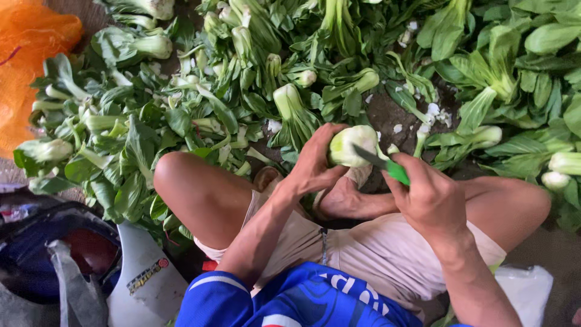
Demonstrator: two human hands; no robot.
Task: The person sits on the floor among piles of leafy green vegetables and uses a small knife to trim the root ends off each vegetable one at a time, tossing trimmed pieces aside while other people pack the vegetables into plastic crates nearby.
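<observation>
Green leaves cover the ground: heaps of bok choy (pixel 181 109) spread from nine o'clock across twelve to three o'clock, around a person who sits low with bare knees apart. At the centre, just past the knees, the left hand (pixel 311 166) is curled round one pale bok choy head (pixel 351 144), fingers wrapped over its left side and the thumb beneath. The head lies tilted, its white base towards the person's right. The right hand (pixel 430 200), at four o'clock from the head, is closed round a green-handled knife (pixel 384 165); the dark blade lies against the base of the head, touching it. Small white trimmings (pixel 433 112) lie on the dark ground at two o'clock from the hands, among the leaves. More trimmed heads with white stems lie at three o'clock near the right knee. An orange net sack (pixel 30 66) sits at ten o'clock, at the edge of the heap. At eight o'clock, beside the left knee, there is a dark blue bag (pixel 36 254) and a white curved plastic thing (pixel 142 272) whose kind I cannot tell. The person wears pale shorts (pixel 387 248) and a blue shirt (pixel 290 300), seen at six o'clock.
</observation>
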